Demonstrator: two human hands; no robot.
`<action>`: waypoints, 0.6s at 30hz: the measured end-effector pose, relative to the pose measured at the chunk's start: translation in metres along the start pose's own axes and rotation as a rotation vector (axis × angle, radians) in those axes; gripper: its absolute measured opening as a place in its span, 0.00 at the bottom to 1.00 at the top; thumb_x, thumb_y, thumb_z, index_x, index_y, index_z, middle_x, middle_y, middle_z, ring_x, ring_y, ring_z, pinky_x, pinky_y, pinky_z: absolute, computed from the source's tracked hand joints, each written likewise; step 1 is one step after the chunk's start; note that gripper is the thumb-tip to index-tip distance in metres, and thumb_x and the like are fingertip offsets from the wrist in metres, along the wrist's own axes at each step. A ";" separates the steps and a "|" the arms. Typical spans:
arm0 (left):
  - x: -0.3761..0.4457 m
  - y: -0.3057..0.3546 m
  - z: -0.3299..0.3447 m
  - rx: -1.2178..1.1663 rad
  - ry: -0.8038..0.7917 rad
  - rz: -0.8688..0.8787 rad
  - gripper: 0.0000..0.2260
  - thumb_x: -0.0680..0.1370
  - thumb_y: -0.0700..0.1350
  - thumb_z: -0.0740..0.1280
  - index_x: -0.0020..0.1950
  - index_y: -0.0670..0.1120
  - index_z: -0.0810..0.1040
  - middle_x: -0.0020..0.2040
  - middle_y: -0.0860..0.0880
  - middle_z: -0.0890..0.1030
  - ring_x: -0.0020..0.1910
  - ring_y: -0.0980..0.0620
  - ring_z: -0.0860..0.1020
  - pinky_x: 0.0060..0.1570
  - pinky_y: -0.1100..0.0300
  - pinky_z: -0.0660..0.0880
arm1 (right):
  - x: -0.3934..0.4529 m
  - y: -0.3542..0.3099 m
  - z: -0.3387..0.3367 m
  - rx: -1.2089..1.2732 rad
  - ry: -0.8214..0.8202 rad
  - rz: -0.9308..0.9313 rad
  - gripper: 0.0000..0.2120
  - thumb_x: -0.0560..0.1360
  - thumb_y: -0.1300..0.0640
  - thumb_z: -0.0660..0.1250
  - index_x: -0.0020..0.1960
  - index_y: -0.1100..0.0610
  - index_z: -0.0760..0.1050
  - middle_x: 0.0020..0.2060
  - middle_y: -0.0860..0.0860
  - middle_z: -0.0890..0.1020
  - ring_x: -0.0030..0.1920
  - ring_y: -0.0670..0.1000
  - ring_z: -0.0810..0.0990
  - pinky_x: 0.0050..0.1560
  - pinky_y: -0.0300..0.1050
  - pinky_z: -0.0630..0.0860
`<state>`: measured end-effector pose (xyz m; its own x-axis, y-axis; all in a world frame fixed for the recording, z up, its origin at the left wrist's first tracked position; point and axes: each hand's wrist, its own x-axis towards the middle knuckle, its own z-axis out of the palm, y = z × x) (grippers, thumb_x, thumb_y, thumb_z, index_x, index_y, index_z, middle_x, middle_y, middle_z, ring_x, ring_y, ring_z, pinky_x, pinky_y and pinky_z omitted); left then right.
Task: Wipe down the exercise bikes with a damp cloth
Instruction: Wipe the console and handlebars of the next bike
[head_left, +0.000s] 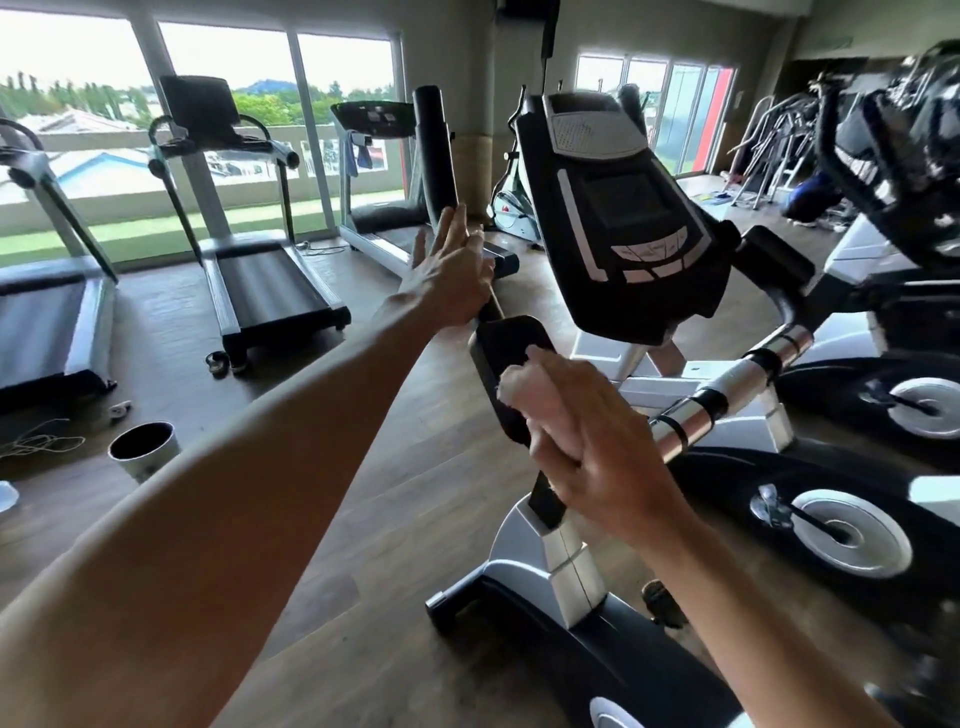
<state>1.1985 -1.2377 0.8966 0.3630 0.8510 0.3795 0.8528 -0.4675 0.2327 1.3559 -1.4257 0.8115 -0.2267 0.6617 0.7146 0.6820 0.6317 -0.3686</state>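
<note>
A black and silver exercise bike (571, 566) stands in front of me, its black console (618, 208) tilted up at centre. My left hand (447, 270) reaches out and rests against the bike's left black handlebar (436, 150), fingers mostly straight. My right hand (597, 441) holds a pale crumpled cloth (530, 400) and presses it against the black pad (509, 358) on the lower handlebar arm. A chrome grip (748, 379) of the right handlebar runs off to the right.
Three treadmills (260, 280) line the windows at left and back. A metal cup (143, 447) and loose cord lie on the wood floor at left. More exercise bikes (883, 405) crowd the right side, and a person crouches far back right (810, 197).
</note>
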 end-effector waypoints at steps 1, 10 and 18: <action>-0.004 0.007 -0.002 -0.064 0.005 -0.021 0.22 0.85 0.44 0.55 0.79 0.42 0.62 0.83 0.41 0.47 0.82 0.44 0.45 0.78 0.47 0.38 | -0.003 0.002 -0.009 0.082 0.065 0.083 0.28 0.75 0.61 0.68 0.74 0.56 0.66 0.58 0.52 0.77 0.51 0.51 0.80 0.48 0.50 0.82; -0.062 0.066 0.029 0.150 0.087 -0.023 0.20 0.83 0.53 0.52 0.53 0.44 0.81 0.63 0.42 0.79 0.70 0.44 0.71 0.73 0.42 0.61 | -0.031 0.018 -0.025 -0.108 -0.336 0.423 0.41 0.79 0.36 0.51 0.80 0.50 0.30 0.80 0.53 0.55 0.78 0.55 0.58 0.76 0.60 0.59; -0.067 0.074 0.033 0.269 0.139 -0.082 0.20 0.84 0.53 0.51 0.53 0.45 0.79 0.61 0.44 0.81 0.72 0.46 0.70 0.68 0.44 0.65 | -0.026 0.034 -0.004 -0.109 -0.080 0.092 0.37 0.80 0.39 0.58 0.81 0.55 0.50 0.78 0.58 0.57 0.73 0.59 0.68 0.63 0.58 0.76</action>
<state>1.2497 -1.3211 0.8591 0.2499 0.8339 0.4921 0.9526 -0.3028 0.0295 1.3879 -1.4231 0.7825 -0.2117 0.7474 0.6298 0.7728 0.5224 -0.3602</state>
